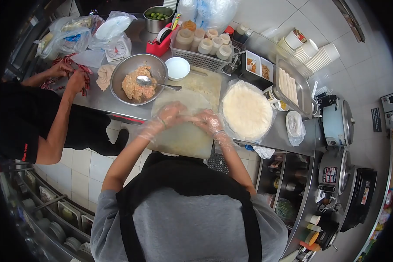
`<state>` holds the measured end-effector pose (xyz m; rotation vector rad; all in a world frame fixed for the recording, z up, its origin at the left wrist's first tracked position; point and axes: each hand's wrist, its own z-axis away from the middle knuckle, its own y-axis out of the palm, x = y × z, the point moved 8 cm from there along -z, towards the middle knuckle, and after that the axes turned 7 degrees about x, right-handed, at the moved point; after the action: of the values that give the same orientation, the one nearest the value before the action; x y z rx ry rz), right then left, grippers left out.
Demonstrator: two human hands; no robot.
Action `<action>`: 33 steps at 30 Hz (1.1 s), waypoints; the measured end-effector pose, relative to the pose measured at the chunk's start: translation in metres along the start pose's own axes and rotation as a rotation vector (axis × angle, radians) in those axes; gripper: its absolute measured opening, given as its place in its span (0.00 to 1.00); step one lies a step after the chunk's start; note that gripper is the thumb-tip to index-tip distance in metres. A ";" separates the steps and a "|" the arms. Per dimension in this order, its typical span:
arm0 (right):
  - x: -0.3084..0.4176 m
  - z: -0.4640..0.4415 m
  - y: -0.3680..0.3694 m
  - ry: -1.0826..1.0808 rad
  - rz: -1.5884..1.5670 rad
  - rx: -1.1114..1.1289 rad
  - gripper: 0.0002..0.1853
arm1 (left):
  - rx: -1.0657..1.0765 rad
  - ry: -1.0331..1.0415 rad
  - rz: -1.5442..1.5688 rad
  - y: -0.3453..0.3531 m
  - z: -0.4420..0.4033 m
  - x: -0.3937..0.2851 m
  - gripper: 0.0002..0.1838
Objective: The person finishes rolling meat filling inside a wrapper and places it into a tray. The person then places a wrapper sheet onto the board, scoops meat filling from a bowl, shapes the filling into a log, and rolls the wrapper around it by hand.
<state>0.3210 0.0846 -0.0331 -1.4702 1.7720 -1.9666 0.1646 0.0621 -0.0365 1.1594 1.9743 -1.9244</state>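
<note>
My left hand (170,114) and my right hand (208,121), both in clear plastic gloves, pinch the two ends of a thin, pale spring roll (189,118) over the cutting board (179,142). Beyond the roll, a sheet of thin wrapper (183,99) lies flat on the board. To the left stands a steel bowl (116,87) of minced filling (137,89), with a metal spoon (145,81) resting in it. A stack of round white wrappers (246,109) on plastic lies right of my right hand. Several finished rolls (287,87) line a metal tray (305,98).
A white bowl (177,68) and a basket of sauce bottles (198,60) stand behind the board. At the left, a co-worker's hands (70,76) handle dark red strips. A kitchen scale (118,49), a red tape dispenser (158,47) and a rice cooker (334,122) also stand around.
</note>
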 end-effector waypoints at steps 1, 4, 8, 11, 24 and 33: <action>-0.005 0.003 0.000 0.014 0.021 -0.001 0.14 | 0.052 -0.036 -0.001 -0.006 0.007 -0.011 0.15; -0.013 0.007 0.001 0.033 0.045 0.008 0.14 | 0.029 -0.122 0.009 -0.006 0.022 -0.007 0.15; 0.019 -0.003 -0.009 -0.036 0.058 -0.042 0.14 | 0.063 -0.142 0.031 -0.009 0.023 -0.004 0.16; 0.027 -0.016 0.010 -0.065 0.047 -0.013 0.13 | 0.087 -0.154 0.069 -0.004 0.021 0.003 0.17; 0.033 -0.043 0.043 -0.120 0.066 0.058 0.11 | 0.266 -0.372 -0.015 -0.005 0.023 0.038 0.21; 0.051 -0.061 0.067 -0.218 0.028 0.143 0.15 | 0.296 -0.365 -0.081 -0.005 0.021 0.042 0.21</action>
<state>0.2193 0.0737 -0.0494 -1.5371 1.5217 -1.7992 0.1240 0.0613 -0.0609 0.7183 1.6095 -2.3305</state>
